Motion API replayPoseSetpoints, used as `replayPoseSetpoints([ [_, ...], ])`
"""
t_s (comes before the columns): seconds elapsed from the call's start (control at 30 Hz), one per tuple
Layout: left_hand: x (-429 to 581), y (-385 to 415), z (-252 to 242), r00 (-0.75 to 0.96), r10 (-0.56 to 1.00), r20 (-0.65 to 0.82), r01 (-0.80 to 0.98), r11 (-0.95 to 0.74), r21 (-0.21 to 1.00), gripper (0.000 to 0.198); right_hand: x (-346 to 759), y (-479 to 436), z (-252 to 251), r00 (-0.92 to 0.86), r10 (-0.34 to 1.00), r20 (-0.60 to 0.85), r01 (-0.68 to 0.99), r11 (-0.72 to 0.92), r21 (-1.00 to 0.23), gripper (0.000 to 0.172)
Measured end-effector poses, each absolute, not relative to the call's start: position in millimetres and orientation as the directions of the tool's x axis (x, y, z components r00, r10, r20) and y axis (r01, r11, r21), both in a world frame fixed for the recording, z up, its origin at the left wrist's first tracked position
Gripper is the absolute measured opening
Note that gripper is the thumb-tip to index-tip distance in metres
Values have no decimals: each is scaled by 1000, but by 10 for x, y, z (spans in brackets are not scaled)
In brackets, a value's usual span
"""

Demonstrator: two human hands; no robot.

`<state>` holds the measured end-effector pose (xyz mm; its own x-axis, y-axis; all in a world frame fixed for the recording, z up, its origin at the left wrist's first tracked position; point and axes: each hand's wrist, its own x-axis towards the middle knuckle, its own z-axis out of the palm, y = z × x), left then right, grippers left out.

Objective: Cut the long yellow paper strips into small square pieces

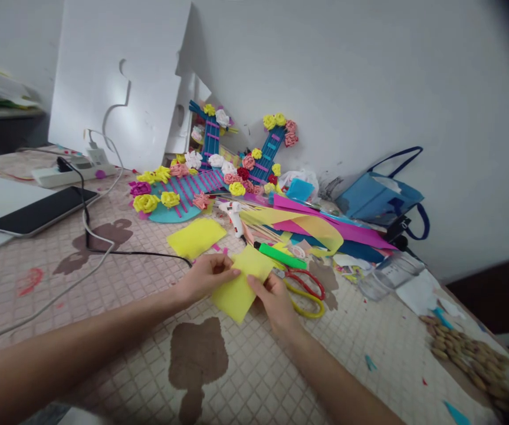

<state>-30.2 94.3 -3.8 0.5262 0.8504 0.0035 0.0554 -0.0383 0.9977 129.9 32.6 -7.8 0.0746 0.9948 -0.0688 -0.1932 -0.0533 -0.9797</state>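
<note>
Between both hands is a rectangle of yellow crepe-like paper (237, 295), slanted above the patterned tablecloth. My left hand (212, 273) pinches its left edge between thumb and fingers. On the opposite edge, my right hand (276, 298) grips it, thumb on top. A second yellow piece, apparently a stack of cut paper (196, 237), lies just beyond my left hand. Close to my right hand are scissors (314, 285) with red and yellow handles and a bright green cutter-like tool (283, 255). Behind these lies a white glue gun (233, 217).
Paper-flower decorations (183, 192) on blue bases stand against the wall. Pink and yellow paper strips (325, 227) lie behind the scissors. Left are a tablet (42, 209), a power strip (75, 171) and trailing cables. Right are a blue bag (380, 192), a clear container (389, 274) and peanuts (466, 357).
</note>
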Motion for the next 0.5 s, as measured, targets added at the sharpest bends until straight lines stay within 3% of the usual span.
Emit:
replayPoseSetpoints([
  [0.13, -310, 938, -59, 558, 830, 7, 65, -52, 997, 32, 1357, 355, -74, 148, 987, -56, -152, -34, -988, 25],
  [0.5, -253, 862, -19, 538, 843, 23, -40, -2, 999, 30, 1402, 346, -44, 67, 998, 21, 15, 20, -1000, 24],
])
